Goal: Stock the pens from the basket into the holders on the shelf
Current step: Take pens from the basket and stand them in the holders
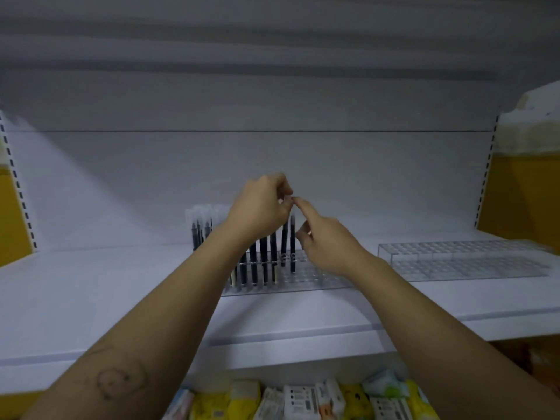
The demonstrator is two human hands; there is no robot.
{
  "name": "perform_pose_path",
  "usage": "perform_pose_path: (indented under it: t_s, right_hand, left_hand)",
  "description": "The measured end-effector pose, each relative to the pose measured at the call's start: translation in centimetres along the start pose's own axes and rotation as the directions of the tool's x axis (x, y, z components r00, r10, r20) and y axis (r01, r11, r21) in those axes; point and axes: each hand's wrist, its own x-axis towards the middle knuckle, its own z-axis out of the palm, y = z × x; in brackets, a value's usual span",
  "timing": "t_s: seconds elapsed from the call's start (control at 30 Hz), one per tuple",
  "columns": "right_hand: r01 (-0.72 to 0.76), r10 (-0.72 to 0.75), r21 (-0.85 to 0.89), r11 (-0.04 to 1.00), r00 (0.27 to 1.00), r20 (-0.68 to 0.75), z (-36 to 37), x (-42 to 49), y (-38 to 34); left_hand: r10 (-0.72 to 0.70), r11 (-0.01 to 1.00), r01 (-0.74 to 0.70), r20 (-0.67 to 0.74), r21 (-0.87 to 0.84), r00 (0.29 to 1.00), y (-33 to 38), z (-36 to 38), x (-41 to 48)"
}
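We are holding the left hand [260, 207] over the row of dark pens with clear caps [264, 262], its fingers curling tightly with the tips gathered at the cap of the rightmost pen [292, 247]; blur is preventing us from telling whether they are gripping that cap. We are extending the right hand [328, 247] just right of it, holding nothing, with the index finger [303, 207] reaching straight to the left fingertips, the thumb apart and the other fingers curling loosely.

The pens are standing upright in the clear plastic grid holder [315, 277] on the white shelf [106, 292]. More capped pens [201, 228] are standing at its far left end. A second clear grid holder [460, 262] is sitting well apart to the right. Yellow side panels [521, 201] are flanking the shelf. Yellow, white and green packets [303, 401] are lying on the level below, nearest us.
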Motion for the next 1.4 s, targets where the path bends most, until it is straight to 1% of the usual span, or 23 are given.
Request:
perform_pose_path:
  t_s: [0.13, 0.3, 0.43, 0.57, 0.77, 0.93, 1.03, 1.17, 1.27, 1.33, 1.4]
  right_hand:
    - [-0.032, 0.034, -0.035, 0.999, 0.998, 0.06, -0.3, -0.2, -0.2]
    - [-0.056, 0.063, -0.076, 0.996, 0.994, 0.086, -0.5, -0.3, -0.6]
    - [-0.072, 0.079, -0.079, 0.994, 0.992, 0.102, -0.8, -0.5, -1.1]
    - [-0.106, 0.115, -0.079, 0.991, 0.986, 0.123, -1.0, -0.8, -1.7]
    - [-0.161, 0.165, -0.039, 0.986, 0.972, 0.168, -1.5, -0.6, -2.3]
    - [-0.192, 0.185, 0.021, 0.981, 0.966, 0.178, -1.8, -1.2, -2.7]
    - [-0.214, 0.198, 0.065, 0.975, 0.961, 0.191, -2.1, -1.4, -2.6]
    - [-0.231, 0.218, 0.044, 0.972, 0.957, 0.19, -2.0, -1.8, -2.4]
    - [-0.228, 0.228, -0.012, 0.974, 0.966, 0.123, -2.2, -2.4, -1.9]
    - [-0.21, 0.215, -0.065, 0.976, 0.972, 0.097, -2.8, -2.9, -1.6]
    - [-0.191, 0.199, -0.102, 0.976, 0.978, 0.069, -3.5, -3.7, -1.5]
  left_hand:
    - [-0.021, 0.997, 0.02, 0.021, 0.068, 1.0, 0.0, -0.1, -0.1]
    - [-0.045, 0.998, 0.044, 0.019, 0.055, 0.999, -0.1, -0.3, -0.5]
    - [-0.127, 0.992, 0.126, 0.035, 0.019, 0.991, -0.1, -0.7, -0.2]
    - [-0.132, 0.99, 0.129, 0.072, 0.053, 0.989, 0.3, -0.8, 0.6]
    - [-0.131, 0.991, 0.127, 0.17, 0.033, 0.977, 1.0, -1.3, 1.4]
    - [-0.179, 0.982, 0.159, 0.234, 0.103, 0.955, 1.3, -1.5, 1.2]
    - [-0.199, 0.978, 0.178, 0.247, 0.107, 0.948, 1.2, -1.2, 0.1]
    - [-0.168, 0.972, 0.124, 0.224, 0.199, 0.96, 1.3, -1.5, -0.7]
    - [-0.095, 0.951, 0.014, 0.249, 0.308, 0.964, 1.3, -2.2, -1.4]
    - [-0.04, 0.941, -0.047, 0.249, 0.334, 0.968, 1.3, -2.7, -2.2]
    - [0.0, 0.938, -0.073, 0.213, 0.338, 0.977, 1.4, -2.9, -3.3]
